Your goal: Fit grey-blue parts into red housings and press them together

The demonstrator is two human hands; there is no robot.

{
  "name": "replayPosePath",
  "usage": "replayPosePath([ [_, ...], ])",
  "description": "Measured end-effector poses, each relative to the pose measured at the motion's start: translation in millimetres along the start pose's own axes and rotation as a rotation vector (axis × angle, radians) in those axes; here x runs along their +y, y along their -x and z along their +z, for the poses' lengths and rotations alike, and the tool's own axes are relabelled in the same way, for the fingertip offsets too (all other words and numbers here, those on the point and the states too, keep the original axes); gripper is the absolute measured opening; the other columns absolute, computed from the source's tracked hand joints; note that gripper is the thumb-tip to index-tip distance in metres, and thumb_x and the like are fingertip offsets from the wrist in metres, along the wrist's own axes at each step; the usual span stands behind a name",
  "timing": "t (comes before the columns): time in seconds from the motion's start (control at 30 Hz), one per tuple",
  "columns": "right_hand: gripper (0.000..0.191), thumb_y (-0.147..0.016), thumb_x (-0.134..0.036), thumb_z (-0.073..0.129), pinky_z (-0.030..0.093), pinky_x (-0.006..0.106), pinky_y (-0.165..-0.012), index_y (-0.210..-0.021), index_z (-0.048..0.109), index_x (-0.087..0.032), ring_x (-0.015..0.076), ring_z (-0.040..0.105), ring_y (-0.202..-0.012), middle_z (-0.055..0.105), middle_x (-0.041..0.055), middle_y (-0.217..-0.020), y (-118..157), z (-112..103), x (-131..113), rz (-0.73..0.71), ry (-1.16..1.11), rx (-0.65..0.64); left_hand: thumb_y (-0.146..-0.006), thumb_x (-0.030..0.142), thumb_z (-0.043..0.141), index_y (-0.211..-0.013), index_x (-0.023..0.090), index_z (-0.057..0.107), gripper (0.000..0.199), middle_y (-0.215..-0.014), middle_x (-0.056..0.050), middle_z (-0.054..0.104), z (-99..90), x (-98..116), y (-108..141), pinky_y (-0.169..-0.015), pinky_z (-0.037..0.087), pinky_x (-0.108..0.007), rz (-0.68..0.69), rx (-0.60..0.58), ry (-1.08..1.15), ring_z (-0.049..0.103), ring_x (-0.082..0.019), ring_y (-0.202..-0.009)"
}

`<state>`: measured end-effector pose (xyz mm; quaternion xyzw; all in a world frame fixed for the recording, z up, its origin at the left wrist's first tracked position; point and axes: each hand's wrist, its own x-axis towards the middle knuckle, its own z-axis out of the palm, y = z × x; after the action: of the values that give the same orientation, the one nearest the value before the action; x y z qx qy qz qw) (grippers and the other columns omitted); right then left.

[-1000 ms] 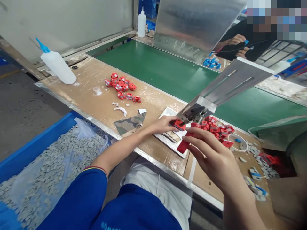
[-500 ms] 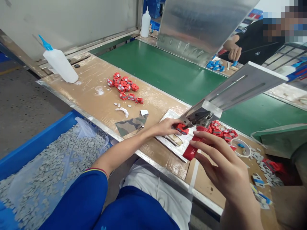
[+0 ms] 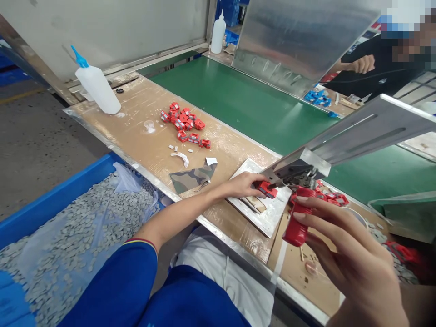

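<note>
My left hand (image 3: 245, 185) pinches a small red plastic part (image 3: 267, 189) over a white metal base plate (image 3: 272, 220), at the tip of a clamp. The clamp (image 3: 301, 176) is fixed to a slanted metal bracket (image 3: 354, 129). My right hand (image 3: 354, 254) has its fingertips round the clamp's red handle (image 3: 297, 222). Behind the handle lies a pile of red parts (image 3: 335, 198), partly hidden by my right hand. A strip of tan material (image 3: 256, 204) rests on the plate below my left hand.
More red parts (image 3: 184, 121) are heaped on the bench, near white scraps and camouflage cloth (image 3: 192, 177). A squeeze bottle (image 3: 98, 88) stands at left. Behind runs a green belt (image 3: 218, 100); a co-worker's hand (image 3: 364, 64) is beyond it. A blue bin (image 3: 54, 195) holds many grey pieces.
My right hand and the red handle have shifted right and toward me. My left hand stays on the red part. The co-worker's hand has lifted from the blue parts. The view has shifted slightly.
</note>
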<state>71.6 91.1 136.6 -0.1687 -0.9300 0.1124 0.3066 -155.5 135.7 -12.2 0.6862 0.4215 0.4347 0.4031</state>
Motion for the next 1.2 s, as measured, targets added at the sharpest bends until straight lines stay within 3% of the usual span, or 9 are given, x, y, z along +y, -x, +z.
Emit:
replayPosePath([
  [0.47, 0.027, -0.094, -0.007, 0.063, 0.061, 0.031, -0.076, -0.113, 0.071, -0.023, 0.0243, 0.074, -0.103, 0.07, 0.0141, -0.124, 3, 9, 3, -0.074, 0.073, -0.051, -0.082, 0.023, 0.079, -0.127, 0.01, 0.069, 0.048, -0.119, -0.013, 0.076, -3.3, 0, 0, -0.095, 0.049, -0.032, 0.004, 0.002, -0.004, 0.069, -0.025, -0.108],
  [0.7, 0.028, -0.094, -0.011, 0.063, 0.063, 0.032, -0.077, -0.113, 0.074, -0.028, 0.0253, 0.075, -0.104, 0.071, 0.0113, -0.124, 4, 9, 4, -0.015, 0.047, -0.049, -0.08, 0.023, 0.08, -0.125, 0.012, 0.07, 0.047, -0.119, -0.01, 0.076, -2.2, 2, -1, -0.097, 0.049, -0.032, -0.024, -0.001, 0.013, 0.069, -0.025, -0.11],
  [0.83, 0.028, -0.096, -0.017, 0.064, 0.064, 0.038, -0.086, -0.12, 0.072, -0.028, 0.0276, 0.071, -0.113, 0.068, 0.012, -0.129, 11, 19, 1, 0.037, 0.042, -0.051, -0.08, 0.022, 0.08, -0.126, 0.012, 0.069, 0.048, -0.118, -0.01, 0.076, -1.4, -1, -2, -0.097, 0.049, -0.032, -0.021, 0.006, 0.023, 0.069, -0.025, -0.109],
  [0.93, 0.024, -0.096, -0.034, 0.066, 0.065, 0.046, -0.088, -0.117, 0.071, -0.023, 0.0338, 0.064, -0.122, 0.058, 0.0168, -0.133, 14, 38, -13, 0.159, -0.048, 0.114, -0.081, 0.023, 0.08, -0.127, 0.01, 0.069, 0.049, -0.118, -0.012, 0.076, -2.4, -1, -2, -0.098, 0.05, -0.033, -0.018, -0.002, 0.044, 0.069, -0.026, -0.11],
  [1.0, 0.021, -0.095, -0.037, 0.067, 0.067, 0.042, -0.078, -0.108, 0.071, -0.021, 0.0322, 0.064, -0.119, 0.052, 0.0159, -0.13, 13, 56, -28, 0.324, -0.135, 0.299, -0.08, 0.025, 0.081, -0.127, 0.011, 0.069, 0.05, -0.12, -0.012, 0.075, -3.8, 1, -1, -0.1, 0.05, -0.034, -0.026, -0.017, 0.086, 0.069, -0.026, -0.113],
  [1.1, 0.015, -0.093, -0.032, 0.069, 0.065, 0.029, -0.064, -0.105, 0.064, -0.024, 0.0186, 0.071, -0.094, 0.049, 0.0089, -0.123, 5, 83, -48, 0.581, -0.381, 0.523, -0.081, 0.028, 0.081, -0.126, 0.013, 0.069, 0.049, -0.12, -0.011, 0.075, -6.3, 6, 0, -0.101, 0.05, -0.035, -0.047, -0.001, 0.145, 0.068, -0.025, -0.113],
  [1.2, 0.034, -0.092, -0.036, 0.07, 0.061, 0.024, -0.054, -0.116, 0.048, -0.029, 0.0102, 0.067, -0.064, 0.059, 0.0022, -0.109, -3, 99, -58, 0.762, -0.734, 0.622, -0.082, 0.033, 0.079, -0.119, 0.012, 0.072, 0.044, -0.116, -0.012, 0.075, -9.2, 10, 0, -0.097, 0.052, -0.034, -0.052, 0.046, 0.138, 0.069, -0.025, -0.109],
])
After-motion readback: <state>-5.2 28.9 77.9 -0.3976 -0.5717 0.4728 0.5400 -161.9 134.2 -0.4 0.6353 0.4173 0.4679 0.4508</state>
